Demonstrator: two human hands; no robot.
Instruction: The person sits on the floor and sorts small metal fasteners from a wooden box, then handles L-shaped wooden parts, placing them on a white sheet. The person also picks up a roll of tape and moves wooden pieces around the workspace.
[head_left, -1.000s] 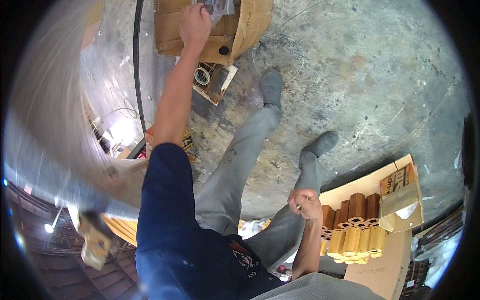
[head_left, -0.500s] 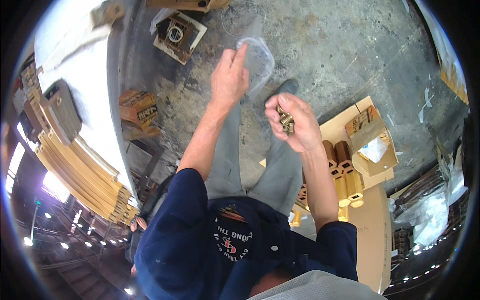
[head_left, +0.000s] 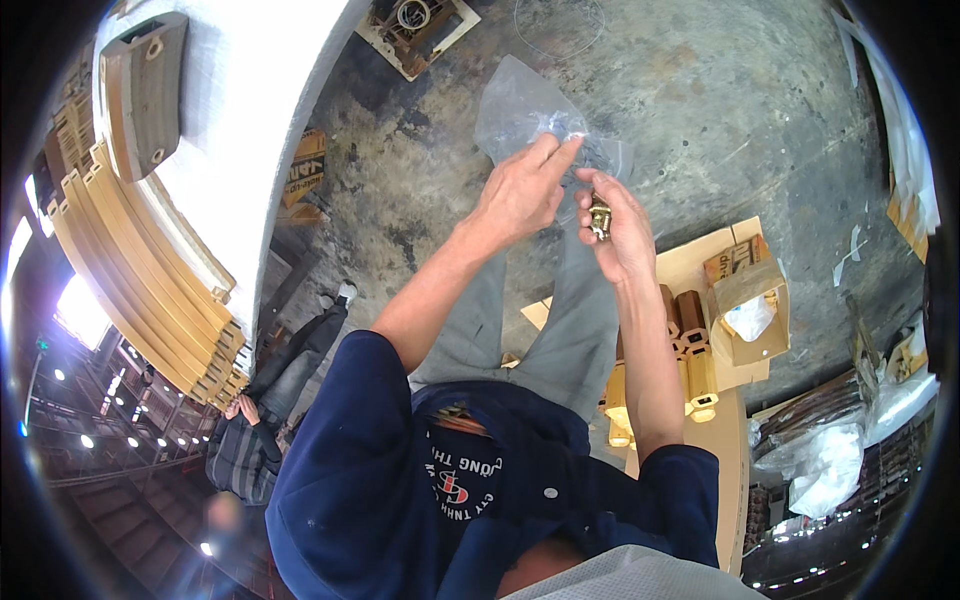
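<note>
A clear plastic bag [head_left: 518, 98] hangs in front of me above the floor. My left hand [head_left: 522, 192] is closed in a pinch on the bag near its middle. Just to the right, my right hand [head_left: 624, 228] is curled around a clump of small brass-coloured threaded pieces [head_left: 600, 218], which show between fingers and palm. The right fingertips are right at the bag's near edge; whether they grip the film, I cannot tell. What the bag holds is hard to make out.
A white-topped table [head_left: 235, 110] with a curved wooden piece [head_left: 142, 95] stands at left, beside stacked wooden slats [head_left: 150, 290]. An open cardboard box [head_left: 750, 305] and wooden bars [head_left: 700, 375] lie at right. Another person [head_left: 245, 445] is at lower left.
My left hand has moved right and nearer with the bag, closing on my right hand. My right hand has shifted slightly right, still holding the brass pieces. The view has turned a little.
</note>
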